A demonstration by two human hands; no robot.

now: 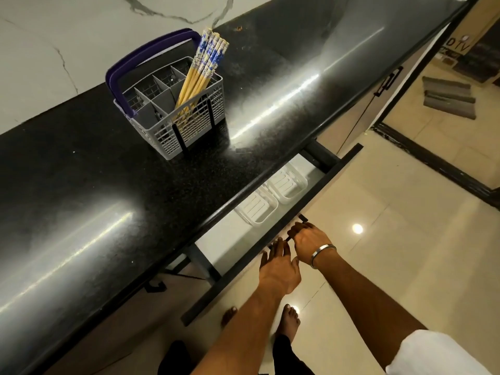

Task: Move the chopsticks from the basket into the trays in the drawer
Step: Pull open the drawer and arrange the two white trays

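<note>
Black speckled countertop (81,169) fills most of the view, glare streaks all over it, with a marbled white wall behind. Sitting on it is the basket (173,104), grey plastic grid with a purple handle folded back, split into compartments. All the chopsticks (201,74) are bunched in one compartment at the end of the basket away from the handle, leaning out, yellow shafts with blue-and-white patterned tops; their tips get lost behind the mesh so I can't count them properly.

Below the basket, under the counter's edge, the drawer (273,255) is pulled partway out. Two white trays (270,196) sit side by side inside, but the counter overhang cuts off their far ends and the rest of the drawer's inside is just pale blur.

Right hand (308,242), metal bangle (322,254) on the wrist, has its fingers curled over the black drawer handle (296,228) on the drawer front; the fingertips themselves are hidden. Left hand (278,263) is just beside it, fingers straight and loosely spread near the drawer's top edge, whether it actually touches I can't tell.

Further from the basket: bare feet on the glossy tile floor (378,239), a doorway at the right, grey mats (449,97) beyond, and some cut-off lettering I can't read
</note>
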